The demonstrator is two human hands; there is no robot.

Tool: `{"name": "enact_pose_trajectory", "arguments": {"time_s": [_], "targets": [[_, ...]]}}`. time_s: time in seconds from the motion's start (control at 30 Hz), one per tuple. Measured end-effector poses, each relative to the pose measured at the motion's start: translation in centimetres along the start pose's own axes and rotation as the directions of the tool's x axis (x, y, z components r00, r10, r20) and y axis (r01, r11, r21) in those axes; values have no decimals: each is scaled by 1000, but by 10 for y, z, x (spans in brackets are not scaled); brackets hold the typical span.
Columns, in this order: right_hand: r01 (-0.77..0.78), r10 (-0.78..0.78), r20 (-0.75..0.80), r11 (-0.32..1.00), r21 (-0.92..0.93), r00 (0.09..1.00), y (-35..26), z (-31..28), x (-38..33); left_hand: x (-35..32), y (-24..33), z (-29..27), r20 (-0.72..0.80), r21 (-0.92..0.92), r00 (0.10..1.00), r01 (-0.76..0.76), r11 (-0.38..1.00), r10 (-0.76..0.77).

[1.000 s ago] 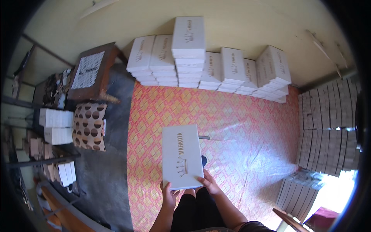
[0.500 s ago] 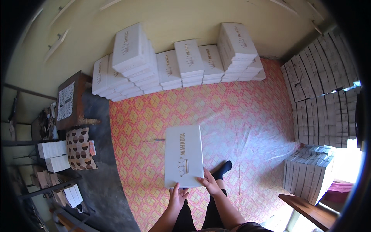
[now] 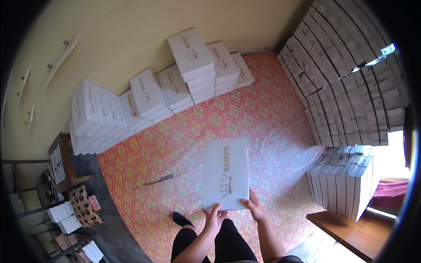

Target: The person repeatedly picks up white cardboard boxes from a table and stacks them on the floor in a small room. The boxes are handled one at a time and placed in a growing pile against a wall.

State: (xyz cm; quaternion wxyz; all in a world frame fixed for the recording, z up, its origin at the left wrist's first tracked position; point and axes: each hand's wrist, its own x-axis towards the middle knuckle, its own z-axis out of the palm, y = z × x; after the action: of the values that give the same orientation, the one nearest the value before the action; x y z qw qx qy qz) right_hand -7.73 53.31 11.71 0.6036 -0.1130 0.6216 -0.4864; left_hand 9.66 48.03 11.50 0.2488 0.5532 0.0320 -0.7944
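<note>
A flat white box (image 3: 219,175) with gold lettering and a crown print is held out in front of me, above the floor. My left hand (image 3: 215,218) grips its near edge, thumb on top and fingers tucked beneath. At the near right corner, my right hand (image 3: 255,207) clasps the box, its thumb on the upper face and the other fingers partly hidden along the side and below.
Stacks of similar white boxes (image 3: 147,94) line the far wall. Tall rows of pale cartons (image 3: 346,74) rise at the right, beside a lower carton stack (image 3: 337,184) and a wooden tabletop (image 3: 346,232). A dark thin object (image 3: 160,179) lies on the patterned floor covering (image 3: 280,127). A spotted cushion (image 3: 83,206) sits left.
My view has turned to the right, so the wall stacks appear farther left. The box stays in both hands. A foot now shows left of the box instead of right.
</note>
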Motion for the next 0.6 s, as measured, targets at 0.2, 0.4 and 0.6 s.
{"name": "enact_pose_trajectory", "arguments": {"time_s": [0.2, 0.4, 0.6], "targets": [[76, -70, -120, 996, 46, 990, -39, -27, 25, 34, 12, 64, 77, 124, 997, -23, 992, 14], [39, -30, -141, 997, 61, 990, -57, -25, 67, 71, 35, 75, 91, 135, 995, 33, 990, -45], [27, -20, -109, 998, 64, 994, -75, -20, 107, 98, 61, 87, 101, 143, 992, 57, 988, -72]]}}
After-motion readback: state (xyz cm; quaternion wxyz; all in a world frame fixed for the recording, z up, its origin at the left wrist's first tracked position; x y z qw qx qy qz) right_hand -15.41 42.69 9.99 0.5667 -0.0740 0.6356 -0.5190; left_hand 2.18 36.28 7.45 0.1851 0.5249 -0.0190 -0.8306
